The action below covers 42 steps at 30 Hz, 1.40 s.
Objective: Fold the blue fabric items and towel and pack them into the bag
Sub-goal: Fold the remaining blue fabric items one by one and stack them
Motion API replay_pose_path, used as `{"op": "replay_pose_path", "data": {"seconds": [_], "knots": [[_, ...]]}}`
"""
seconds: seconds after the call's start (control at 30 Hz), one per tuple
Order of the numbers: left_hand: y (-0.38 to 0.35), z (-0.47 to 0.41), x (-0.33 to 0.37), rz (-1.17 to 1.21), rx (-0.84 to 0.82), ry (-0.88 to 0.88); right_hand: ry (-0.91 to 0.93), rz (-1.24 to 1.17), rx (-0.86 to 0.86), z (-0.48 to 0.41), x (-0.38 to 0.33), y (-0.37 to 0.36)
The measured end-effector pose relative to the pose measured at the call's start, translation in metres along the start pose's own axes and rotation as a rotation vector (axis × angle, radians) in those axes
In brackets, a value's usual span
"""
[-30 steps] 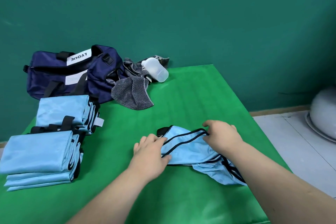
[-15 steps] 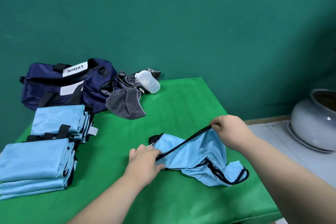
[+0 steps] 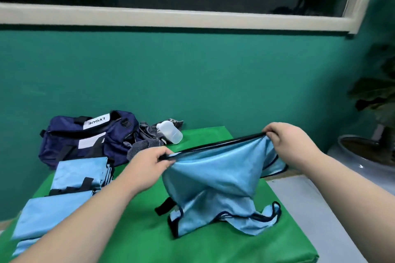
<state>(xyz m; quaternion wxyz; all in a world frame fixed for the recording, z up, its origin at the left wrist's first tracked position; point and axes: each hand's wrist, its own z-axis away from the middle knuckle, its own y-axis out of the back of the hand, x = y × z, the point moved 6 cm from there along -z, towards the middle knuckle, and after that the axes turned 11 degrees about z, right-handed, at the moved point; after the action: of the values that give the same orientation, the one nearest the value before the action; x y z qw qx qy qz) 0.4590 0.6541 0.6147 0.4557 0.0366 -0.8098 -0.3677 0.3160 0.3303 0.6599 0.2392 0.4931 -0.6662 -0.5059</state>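
Stretching the blue fabric item (image 3: 218, 177), left hand (image 3: 147, 166) and right hand (image 3: 286, 143) pinch its black edge. Next, probably: lay flat, fold.

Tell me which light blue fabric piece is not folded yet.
The light blue piece stretched between the left hand and right hand by its black-trimmed edge; the others lie in two folded stacks at left.

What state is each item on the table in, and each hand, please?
Blue fabric item: unfolded, lifted by its black-trimmed edge, lower part draped on the table.
Left hand: fingers pinching the edge's left end.
Right hand: fingers pinching its right end.
Near blue stack: folded, flat.
Far blue stack: folded, flat.
Towel: crumpled beside the bag.
Bottle: on its side.
Bag: zip state unclear.
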Motion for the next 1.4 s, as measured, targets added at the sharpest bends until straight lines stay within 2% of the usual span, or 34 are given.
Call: {"op": "replay_pose_path", "data": {"seconds": [0.13,0.5,0.63,0.8,1.0,1.2,1.4], "knots": [[0.062,0.006,0.047,0.211,0.128,0.034,0.039,-0.057,0.095,0.005,-0.025,0.05],[0.148,0.048,0.07,0.7,0.048,0.187,0.201,-0.152,-0.054,0.044,-0.07,0.081],[0.167,0.051,0.066,0.666,0.158,0.187,0.257,-0.177,-0.161,0.058,-0.085,0.065],[0.173,0.053,0.056,0.656,0.264,0.214,0.233,-0.157,-0.262,0.071,-0.082,0.02],[0.18,0.051,0.041,0.549,0.305,0.283,0.196,-0.168,-0.295,0.079,-0.081,-0.026],[0.19,0.043,0.028,0.435,0.311,0.252,0.139,-0.289,-0.295,0.075,-0.083,-0.05],[0.188,0.047,0.011,0.481,0.283,0.339,0.11,-0.451,-0.349,0.076,-0.092,-0.059]]}}
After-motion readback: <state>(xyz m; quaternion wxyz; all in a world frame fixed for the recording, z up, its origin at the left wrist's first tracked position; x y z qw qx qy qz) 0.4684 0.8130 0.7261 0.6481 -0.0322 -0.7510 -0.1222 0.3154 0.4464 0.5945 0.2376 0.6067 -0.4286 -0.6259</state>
